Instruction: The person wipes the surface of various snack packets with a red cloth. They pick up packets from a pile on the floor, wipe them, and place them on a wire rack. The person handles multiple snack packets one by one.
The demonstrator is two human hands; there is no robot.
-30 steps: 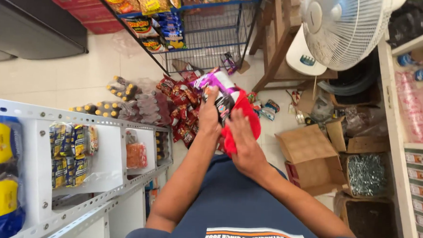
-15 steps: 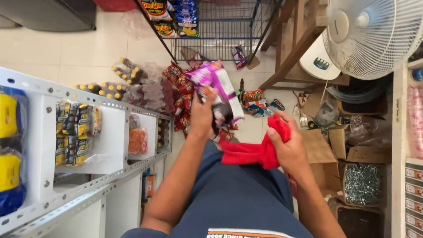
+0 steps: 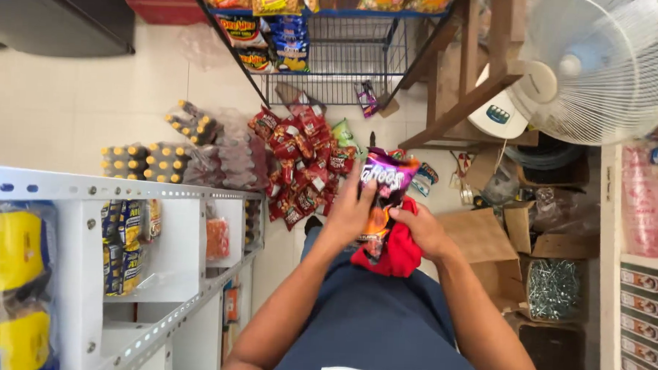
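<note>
My left hand (image 3: 349, 208) holds a purple snack bag (image 3: 385, 186) upright in front of my chest, fingers wrapped around its left side. My right hand (image 3: 425, 230) presses a red cloth (image 3: 396, 251) against the lower part of the bag, gripping the cloth. Both hands are close together above my dark blue shirt. The bottom of the bag is partly hidden by the cloth and my fingers.
A heap of red snack bags (image 3: 300, 161) lies on the tiled floor ahead, with packs of small bottles (image 3: 149, 161) to the left. A wire rack (image 3: 327, 52) with snacks stands behind. White metal shelving (image 3: 84, 196) is at left, a fan (image 3: 608, 68) and cardboard boxes (image 3: 489, 240) at right.
My right hand with the red cloth moved from the right side back in against the snack bag. The bag sits slightly lower and nearer my chest.
</note>
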